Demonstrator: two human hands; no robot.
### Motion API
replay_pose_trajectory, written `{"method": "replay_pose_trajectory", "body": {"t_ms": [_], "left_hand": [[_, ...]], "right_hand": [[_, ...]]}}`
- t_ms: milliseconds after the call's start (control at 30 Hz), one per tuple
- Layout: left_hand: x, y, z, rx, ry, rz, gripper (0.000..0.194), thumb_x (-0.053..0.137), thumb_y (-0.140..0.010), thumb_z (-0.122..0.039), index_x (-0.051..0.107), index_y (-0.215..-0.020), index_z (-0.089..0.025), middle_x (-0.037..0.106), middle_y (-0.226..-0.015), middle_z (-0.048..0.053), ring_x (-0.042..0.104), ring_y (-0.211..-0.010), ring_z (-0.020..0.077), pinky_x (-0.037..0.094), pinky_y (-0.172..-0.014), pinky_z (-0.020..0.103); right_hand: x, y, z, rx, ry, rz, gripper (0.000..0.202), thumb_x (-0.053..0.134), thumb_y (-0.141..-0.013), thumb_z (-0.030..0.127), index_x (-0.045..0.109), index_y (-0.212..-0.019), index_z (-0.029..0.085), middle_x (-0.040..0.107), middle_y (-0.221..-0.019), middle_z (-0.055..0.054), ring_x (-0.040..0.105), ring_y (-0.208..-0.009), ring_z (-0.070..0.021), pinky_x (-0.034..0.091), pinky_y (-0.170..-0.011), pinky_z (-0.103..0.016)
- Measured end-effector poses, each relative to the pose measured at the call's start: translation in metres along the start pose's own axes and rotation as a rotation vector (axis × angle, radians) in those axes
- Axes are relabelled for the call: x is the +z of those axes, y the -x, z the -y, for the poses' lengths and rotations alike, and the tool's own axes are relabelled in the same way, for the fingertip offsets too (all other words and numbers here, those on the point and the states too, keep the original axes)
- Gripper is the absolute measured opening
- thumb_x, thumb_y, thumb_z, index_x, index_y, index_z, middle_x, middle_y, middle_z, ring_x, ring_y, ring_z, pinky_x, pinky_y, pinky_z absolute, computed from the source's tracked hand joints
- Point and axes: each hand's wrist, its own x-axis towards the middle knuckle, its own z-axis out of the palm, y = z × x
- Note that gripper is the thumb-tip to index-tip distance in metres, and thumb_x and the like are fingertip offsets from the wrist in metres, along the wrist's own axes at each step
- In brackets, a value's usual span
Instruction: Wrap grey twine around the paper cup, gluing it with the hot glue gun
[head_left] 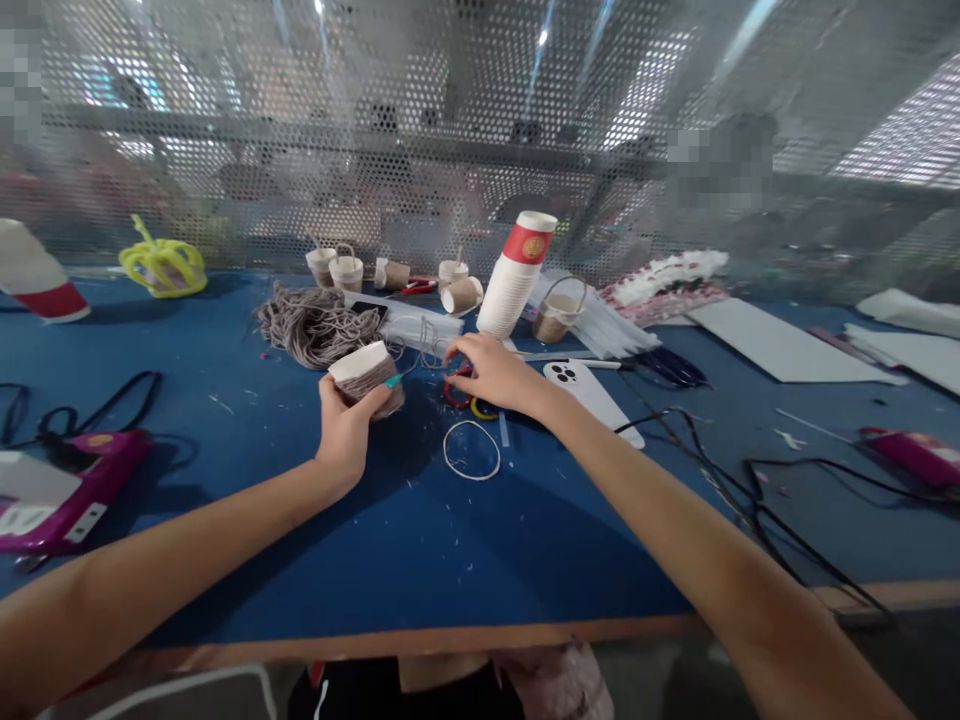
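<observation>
My left hand (346, 428) is wrapped round a paper cup (369, 376) that lies tilted, its lower part wound with grey-brown cord and its white part showing. My right hand (491, 372) is over scissors with red and yellow handles (484, 409), its thumb and fingers curved apart; whether it touches them is unclear. Behind the cup sits a loose heap of grey cord (311, 325), with thin strands trailing toward my right hand. A thin pale ring (472, 450) lies on the blue table below my right hand.
Beyond my hands stand a stack of paper cups (510, 285) and several small cord-wrapped cups. A white phone (592, 395) and black cables (757, 510) lie at right. Magenta glue guns (112, 485) rest at both sides. A perforated metal screen (450, 150) rises behind the table (420, 560).
</observation>
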Motion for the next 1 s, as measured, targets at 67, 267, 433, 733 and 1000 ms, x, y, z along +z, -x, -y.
{"method": "replay_pose_trajectory", "body": {"t_ms": [67,267,433,733,1000], "left_hand": [[-0.001,-0.006,0.000,0.029,-0.029,-0.035,0.058,0.083,-0.056,-0.019,0.048,-0.102,-0.023,0.064,-0.106,0.002,0.065,-0.096,0.0167,0.056,-0.089,0.032],[-0.002,-0.020,-0.001,0.069,-0.038,-0.075,0.059,0.081,-0.056,-0.019,0.046,-0.103,-0.024,0.063,-0.104,0.001,0.065,-0.094,0.0160,0.057,-0.088,0.032],[-0.004,-0.020,0.002,0.080,-0.054,-0.040,0.057,0.082,-0.058,-0.020,0.047,-0.103,-0.024,0.063,-0.107,0.003,0.065,-0.099,0.0180,0.057,-0.092,0.035],[-0.004,-0.021,0.005,0.063,-0.031,-0.024,0.056,0.080,-0.060,-0.020,0.046,-0.104,-0.024,0.063,-0.108,0.004,0.065,-0.100,0.0193,0.056,-0.095,0.038],[-0.001,-0.019,0.003,0.063,-0.020,-0.030,0.056,0.081,-0.056,-0.018,0.047,-0.100,-0.023,0.063,-0.102,0.002,0.065,-0.097,0.0189,0.058,-0.088,0.034]], "right_hand": [[0.013,-0.017,0.004,0.030,0.031,0.014,0.025,0.069,-0.082,0.026,0.060,-0.103,0.017,0.065,-0.110,-0.016,0.057,-0.109,-0.0319,0.050,-0.090,-0.044],[0.035,-0.040,0.004,0.077,0.034,0.014,0.033,0.066,-0.082,0.024,0.059,-0.113,0.014,0.065,-0.105,-0.017,0.058,-0.109,-0.0338,0.048,-0.087,-0.045],[0.017,-0.041,-0.013,0.103,-0.006,0.139,0.019,0.064,-0.085,0.025,0.066,-0.102,0.017,0.070,-0.085,-0.009,0.065,-0.078,-0.0225,0.052,-0.074,-0.038],[0.005,-0.024,0.004,0.004,0.409,-0.206,0.049,0.067,-0.081,0.024,0.052,-0.124,0.005,0.051,-0.133,-0.028,0.046,-0.126,-0.0453,0.045,-0.100,-0.057],[0.032,-0.027,0.010,-0.166,0.314,-0.081,0.055,0.062,-0.081,0.024,0.045,-0.132,0.010,0.054,-0.136,-0.021,0.045,-0.127,-0.0386,0.041,-0.105,-0.051]]}}
